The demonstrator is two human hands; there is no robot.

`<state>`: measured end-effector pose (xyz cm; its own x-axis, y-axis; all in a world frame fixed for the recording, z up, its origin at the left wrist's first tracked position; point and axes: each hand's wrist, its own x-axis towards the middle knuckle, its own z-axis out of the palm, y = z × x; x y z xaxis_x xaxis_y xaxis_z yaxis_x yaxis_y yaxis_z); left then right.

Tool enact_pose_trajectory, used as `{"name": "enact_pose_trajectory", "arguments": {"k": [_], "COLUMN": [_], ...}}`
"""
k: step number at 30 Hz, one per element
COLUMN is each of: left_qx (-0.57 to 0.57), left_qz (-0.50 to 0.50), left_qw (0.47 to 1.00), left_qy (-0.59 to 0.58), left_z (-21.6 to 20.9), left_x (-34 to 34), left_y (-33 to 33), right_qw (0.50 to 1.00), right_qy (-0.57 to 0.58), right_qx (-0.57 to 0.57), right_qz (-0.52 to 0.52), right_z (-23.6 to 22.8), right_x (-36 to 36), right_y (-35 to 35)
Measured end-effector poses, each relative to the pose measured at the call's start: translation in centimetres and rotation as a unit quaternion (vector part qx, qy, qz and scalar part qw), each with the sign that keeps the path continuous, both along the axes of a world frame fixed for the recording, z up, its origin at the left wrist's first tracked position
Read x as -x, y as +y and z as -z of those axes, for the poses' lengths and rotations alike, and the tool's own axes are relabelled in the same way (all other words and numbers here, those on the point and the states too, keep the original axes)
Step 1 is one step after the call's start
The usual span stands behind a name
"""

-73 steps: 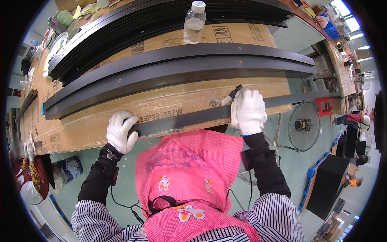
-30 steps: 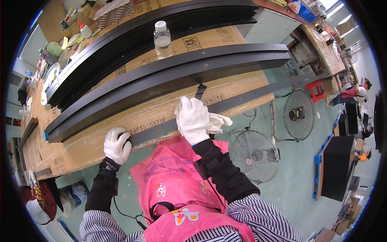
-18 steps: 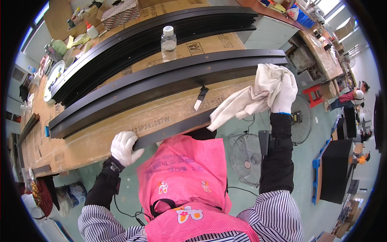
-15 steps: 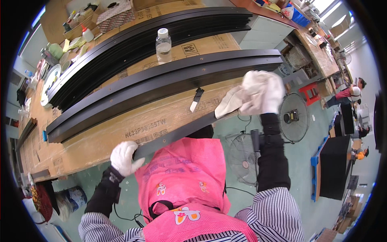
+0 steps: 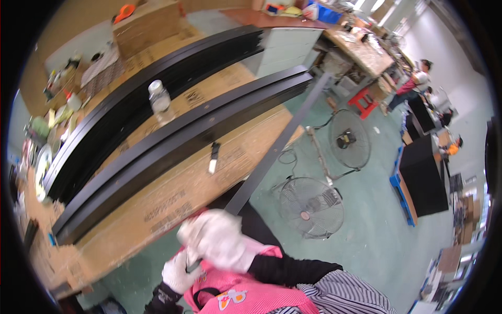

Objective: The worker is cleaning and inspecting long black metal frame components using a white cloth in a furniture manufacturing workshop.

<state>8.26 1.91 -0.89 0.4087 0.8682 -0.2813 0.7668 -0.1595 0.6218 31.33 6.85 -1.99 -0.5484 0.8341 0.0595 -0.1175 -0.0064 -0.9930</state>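
My left hand (image 5: 179,273), in a white glove, grips the near end of a long flat black strip (image 5: 277,147) close to my pink apron. From there the strip slants up to the right, past the table edge and over the floor. My gloved right hand (image 5: 238,251) is closed on a bunched white cloth (image 5: 209,233) wrapped about the strip just above my left hand. Motion smears the cloth and hides the fingers' exact hold. On the cardboard-covered table (image 5: 172,196) lies a small black-and-white piece (image 5: 214,157).
Black bars (image 5: 183,125) lie along the table, with another stack (image 5: 151,68) behind. Between them stands a clear bottle (image 5: 160,102). Two floor fans (image 5: 312,208) and a red stool (image 5: 363,102) stand to the right. A person (image 5: 413,86) is in the far background.
The strip has swung from lying along the table edge to slanting up right. My right hand has moved with the cloth from the far end down beside my left hand. The view has turned.
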Motion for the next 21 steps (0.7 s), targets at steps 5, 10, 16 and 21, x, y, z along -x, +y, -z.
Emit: {"name": "enact_pose_trajectory", "arguments": {"k": [5,10,16,21], "left_qx": [-0.004,0.005,0.005,0.129], "left_qz": [-0.029,0.005,-0.035,-0.082], "left_qw": [0.995,0.997,0.981,0.967], "left_qy": [-0.092,-0.078,-0.193,-0.205], "left_z": [-2.1,-4.2,-2.5,-7.4], "left_x": [0.0,-0.8,-2.2,-4.0], "left_y": [-1.3,0.0,-0.5,-0.1], "right_qw": [0.852,0.798,0.965,0.777], "right_qy": [-0.033,-0.196,0.109,-0.193], "right_qx": [-0.502,-0.557,-0.215,-0.598], "right_qz": [0.148,0.118,0.108,0.03], "right_z": [-5.4,-1.6,1.9,5.1], "right_x": [-1.3,-9.0,2.4,2.3], "right_y": [-0.4,3.9,-0.6,-0.7]}}
